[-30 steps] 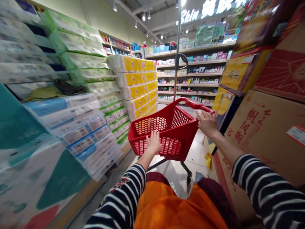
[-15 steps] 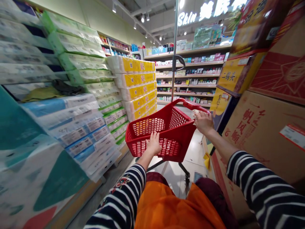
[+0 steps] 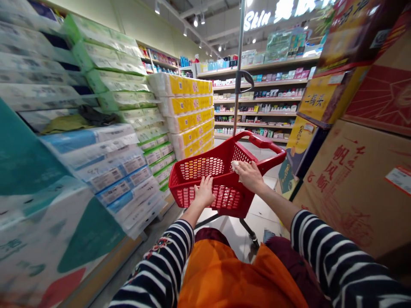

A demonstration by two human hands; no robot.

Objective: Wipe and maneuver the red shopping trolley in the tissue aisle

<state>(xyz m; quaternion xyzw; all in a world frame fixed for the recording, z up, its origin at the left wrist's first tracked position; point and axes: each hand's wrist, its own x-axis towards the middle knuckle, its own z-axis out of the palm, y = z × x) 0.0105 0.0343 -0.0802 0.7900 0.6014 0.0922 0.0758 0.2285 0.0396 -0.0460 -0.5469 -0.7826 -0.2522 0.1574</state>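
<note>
Red perforated plastic makes up the basket of the shopping cart (image 3: pixel 246 204), which stands side-on in front of the person, between stacked packs (image 3: pixel 123 171) and cartons (image 3: pixel 356 188). Toward its left end the lattice walls look thin and likely flex a little, better for steadying than lifting. The left hand (image 3: pixel 204 191) lies over the near rim; whether it clamps there or only rests, I cannot tell. Farther right, the right hand (image 3: pixel 250 176) has its fingers closed on a crumpled white wad (image 3: pixel 235 165), at the basket's near side toward the handle. That wad looks soft and light, easy to crush, best kept bunched under the fingertips. Rightmost, the looped handle (image 3: pixel 271 160) looks thick and stiff, the surest hold. The glossy plastic is probably slick, and the cart seems light, sturdy and apt to roll, so 2 hands suit it.

As for what is unclear, the packs at left are smeared and cut off by the edge. The basket floor is hidden behind its near wall, and only 1 caster (image 3: pixel 255 243) shows plainly below. Most of the wad is under the fingers, a patch (image 3: pixel 269 235) by the right knee is pixelated, and the cartons run out of view
</note>
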